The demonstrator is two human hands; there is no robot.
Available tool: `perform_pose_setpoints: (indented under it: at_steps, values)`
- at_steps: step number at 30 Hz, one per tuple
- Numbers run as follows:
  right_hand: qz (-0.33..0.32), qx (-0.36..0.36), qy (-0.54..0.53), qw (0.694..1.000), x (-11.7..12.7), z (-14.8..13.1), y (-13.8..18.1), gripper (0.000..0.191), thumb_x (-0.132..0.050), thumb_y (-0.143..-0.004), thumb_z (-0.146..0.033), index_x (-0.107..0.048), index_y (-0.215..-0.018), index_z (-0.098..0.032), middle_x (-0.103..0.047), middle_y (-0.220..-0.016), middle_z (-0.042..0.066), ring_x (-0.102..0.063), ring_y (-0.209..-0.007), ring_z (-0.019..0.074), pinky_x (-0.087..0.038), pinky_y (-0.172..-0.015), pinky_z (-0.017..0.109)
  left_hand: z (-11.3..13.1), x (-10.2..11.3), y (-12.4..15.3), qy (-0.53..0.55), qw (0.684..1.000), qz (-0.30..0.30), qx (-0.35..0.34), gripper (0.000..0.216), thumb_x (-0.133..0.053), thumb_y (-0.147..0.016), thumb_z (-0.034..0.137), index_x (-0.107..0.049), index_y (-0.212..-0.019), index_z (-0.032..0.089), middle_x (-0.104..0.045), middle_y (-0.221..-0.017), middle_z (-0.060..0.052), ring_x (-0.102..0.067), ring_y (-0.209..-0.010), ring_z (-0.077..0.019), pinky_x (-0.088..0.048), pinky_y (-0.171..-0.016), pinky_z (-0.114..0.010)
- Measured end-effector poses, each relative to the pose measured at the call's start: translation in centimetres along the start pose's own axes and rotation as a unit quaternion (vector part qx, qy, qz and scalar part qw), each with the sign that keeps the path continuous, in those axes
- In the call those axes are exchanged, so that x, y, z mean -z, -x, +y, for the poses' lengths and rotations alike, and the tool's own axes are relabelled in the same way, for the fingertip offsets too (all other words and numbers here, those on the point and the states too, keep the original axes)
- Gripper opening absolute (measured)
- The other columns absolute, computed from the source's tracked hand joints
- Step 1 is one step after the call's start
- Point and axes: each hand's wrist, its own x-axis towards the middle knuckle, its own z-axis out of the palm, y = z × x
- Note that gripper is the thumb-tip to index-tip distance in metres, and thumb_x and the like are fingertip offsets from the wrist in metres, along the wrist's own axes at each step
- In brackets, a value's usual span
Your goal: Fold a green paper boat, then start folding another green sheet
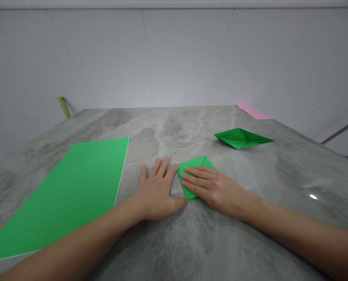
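Note:
A small folded square of green paper (193,162) lies on the table in front of me, with crease lines showing on its upper part. Flat across its middle and right side rests my right hand (210,186), fingers stretched out and pointing left, covering much of it. My left hand (159,195) is spread on the tabletop just left of the paper. Its index fingertip and thumb tip are at the paper's left edge and lower corner. Beyond my right hand sits a folded green paper boat (241,138), pointed at both ends.
A stack of large green paper sheets (82,187) lies at the left, partly behind my left forearm. Pink paper (254,112) is at the far right table edge. The grey marbled table (174,128) meets a white wall (174,58). A light green strip (63,107) stands at the far left edge.

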Motion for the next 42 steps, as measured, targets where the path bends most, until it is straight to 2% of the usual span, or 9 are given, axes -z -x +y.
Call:
perform_pose_setpoints:
  at_steps: [15, 25, 28, 32, 37, 40, 42]
  values:
    - [-0.006, -0.002, -0.01, 1.0, 0.3, -0.1, -0.1, 0.032, -0.051, -0.095, -0.014, -0.062, -0.124, -0.007, -0.065, -0.126, 0.016, -0.058, -0.122, 0.0297, -0.052, -0.099, 0.049, 0.3, 1.1, 0.1, 0.0, 0.999, -0.04, 0.003, 0.099, -0.046, -0.08, 0.07, -0.01, -0.155, 0.017, 0.008, -0.16, -0.014, 0.01, -0.146, -0.0366, 0.0, -0.111, -0.069]
    - [0.006, -0.001, -0.024, 1.0, 0.0, 0.0, -0.1, 0.032, -0.052, -0.095, -0.014, -0.062, -0.124, -0.007, -0.066, -0.124, 0.017, -0.058, -0.123, 0.0298, -0.052, -0.098, 0.049, 0.2, 0.7, 0.0, -0.008, 1.0, -0.017, 0.004, 0.096, -0.048, -0.08, 0.067, -0.014, -0.155, 0.019, 0.003, -0.161, -0.014, 0.007, -0.147, -0.0366, -0.001, -0.111, -0.069]
    - [0.008, -0.002, -0.015, 1.0, 0.1, 0.0, -0.1, 0.031, -0.05, -0.096, -0.016, -0.064, -0.122, -0.008, -0.067, -0.124, 0.016, -0.059, -0.121, 0.029, -0.053, -0.098, 0.048, 0.2, 0.5, 0.1, -0.003, 1.0, -0.017, 0.002, 0.093, -0.042, -0.082, 0.07, -0.015, -0.155, 0.018, 0.002, -0.161, -0.014, 0.006, -0.147, -0.0362, -0.001, -0.111, -0.07]
    - [0.01, -0.004, 0.0, 1.0, 0.2, -0.1, -0.1, 0.03, -0.049, -0.097, -0.018, -0.064, -0.121, -0.01, -0.067, -0.124, 0.013, -0.06, -0.119, 0.0282, -0.053, -0.098, 0.046, 0.4, -0.1, 0.0, -0.002, 1.0, 0.019, 0.008, 0.092, -0.028, -0.085, 0.077, -0.019, -0.154, 0.017, 0.0, -0.161, -0.014, 0.004, -0.147, -0.0368, -0.001, -0.11, -0.071]
    - [0.013, -0.001, -0.004, 1.0, 0.1, -0.1, -0.1, 0.029, -0.05, -0.096, -0.018, -0.065, -0.119, -0.008, -0.068, -0.122, 0.013, -0.06, -0.118, 0.0297, -0.054, -0.096, 0.047, 0.5, -0.5, -0.1, -0.01, 0.999, 0.031, 0.011, 0.091, -0.026, -0.085, 0.078, -0.02, -0.154, 0.018, -0.001, -0.161, -0.014, 0.003, -0.148, -0.0371, -0.002, -0.109, -0.072]
    - [0.002, -0.01, -0.024, 1.0, 0.6, -0.2, 0.0, 0.032, -0.051, -0.093, -0.013, -0.064, -0.122, -0.008, -0.067, -0.124, 0.014, -0.059, -0.121, 0.0306, -0.051, -0.099, 0.048, 0.4, -0.3, -0.1, -0.009, 1.0, 0.028, 0.008, 0.093, -0.026, -0.084, 0.079, -0.02, -0.154, 0.018, 0.0, -0.161, -0.015, 0.003, -0.148, -0.0372, -0.002, -0.109, -0.072]
    - [-0.011, -0.028, -0.07, 0.997, 1.1, -0.3, 0.1, 0.043, -0.053, -0.084, -0.009, -0.061, -0.126, -0.008, -0.064, -0.129, 0.015, -0.054, -0.126, 0.0312, -0.046, -0.104, 0.05, 0.4, -0.2, -0.1, -0.008, 1.0, 0.025, 0.008, 0.094, -0.026, -0.084, 0.079, -0.02, -0.154, 0.017, 0.0, -0.161, -0.015, 0.004, -0.147, -0.0376, -0.002, -0.109, -0.073]
